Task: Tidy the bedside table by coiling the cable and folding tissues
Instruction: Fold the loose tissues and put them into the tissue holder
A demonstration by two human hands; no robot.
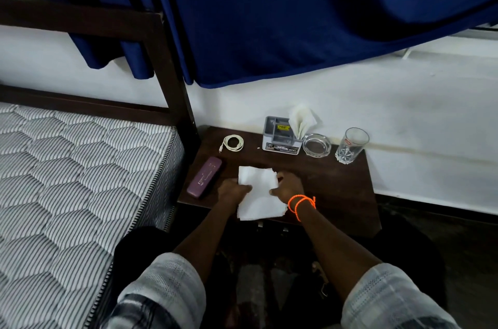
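A white tissue (259, 194) lies spread on the front of the dark bedside table (336, 185), its near edge hanging past the table's front. My left hand (232, 190) pinches its left edge and my right hand (287, 186), with orange threads at the wrist, grips its right edge. A white cable (234, 142) lies coiled in a ring at the table's back left. More tissues (302, 119) stand bunched in a grey organiser (280, 137) at the back.
A purple case (204, 176) lies at the table's left edge. A glass ashtray (316, 144) and a drinking glass (351, 145) stand at the back right. A mattress (80, 180) borders the table on the left; blue curtains (269, 18) hang above.
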